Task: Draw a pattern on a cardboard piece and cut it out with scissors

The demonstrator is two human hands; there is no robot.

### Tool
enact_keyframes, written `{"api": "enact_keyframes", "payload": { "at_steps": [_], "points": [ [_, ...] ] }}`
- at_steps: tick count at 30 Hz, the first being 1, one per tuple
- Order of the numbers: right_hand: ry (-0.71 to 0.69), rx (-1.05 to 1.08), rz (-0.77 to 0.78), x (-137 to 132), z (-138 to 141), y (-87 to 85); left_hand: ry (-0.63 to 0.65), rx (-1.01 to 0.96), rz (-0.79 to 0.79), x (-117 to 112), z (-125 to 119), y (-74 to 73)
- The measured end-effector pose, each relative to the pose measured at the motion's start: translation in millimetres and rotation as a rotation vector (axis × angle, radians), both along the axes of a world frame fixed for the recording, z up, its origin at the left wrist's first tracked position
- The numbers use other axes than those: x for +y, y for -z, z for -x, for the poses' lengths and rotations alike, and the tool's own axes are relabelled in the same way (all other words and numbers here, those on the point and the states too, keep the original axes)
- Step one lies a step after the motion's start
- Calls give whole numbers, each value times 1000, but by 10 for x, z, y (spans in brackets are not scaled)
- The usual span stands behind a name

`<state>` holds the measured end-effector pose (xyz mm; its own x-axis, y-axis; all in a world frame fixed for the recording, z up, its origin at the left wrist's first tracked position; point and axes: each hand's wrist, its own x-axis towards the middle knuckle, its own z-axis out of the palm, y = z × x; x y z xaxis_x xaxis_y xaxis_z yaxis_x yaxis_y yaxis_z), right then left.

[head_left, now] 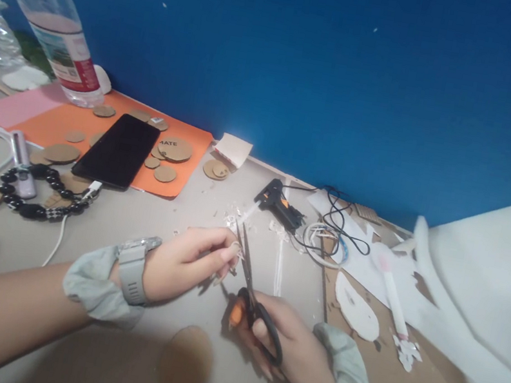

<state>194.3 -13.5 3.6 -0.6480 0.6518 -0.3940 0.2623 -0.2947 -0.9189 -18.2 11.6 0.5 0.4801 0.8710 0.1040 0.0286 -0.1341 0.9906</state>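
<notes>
My right hand (296,342) grips a pair of scissors (247,262) by its black handles, blades pointing away from me and slightly parted. An orange-tipped object (236,313) shows beside the handles under the same hand; its kind I cannot make out. Close to the blades, my left hand (189,264) is closed in a pinch, and whatever tiny piece lies between the fingertips is too small to name. Beyond the blades, clear scraps (234,219) are scattered at the nozzle end of a black glue gun (280,204). A cardboard disc (185,363) lies nearer to me.
At left are a black phone (118,150), an orange sheet (196,159) with several cardboard discs, a beaded bracelet (33,210) and a tall bottle (61,35). Cables (341,222), a white cut-out (357,306) and a white stick (397,300) lie right. A blue wall (278,58) stands behind.
</notes>
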Motion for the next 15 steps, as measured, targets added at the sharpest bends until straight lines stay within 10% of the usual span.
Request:
{"api": "enact_keyframes", "payload": {
  "at_steps": [15],
  "points": [
    [-7, -93, -80, 1, -5, 11, -16, 55, -16, 7, 5, -6]
  ]
}}
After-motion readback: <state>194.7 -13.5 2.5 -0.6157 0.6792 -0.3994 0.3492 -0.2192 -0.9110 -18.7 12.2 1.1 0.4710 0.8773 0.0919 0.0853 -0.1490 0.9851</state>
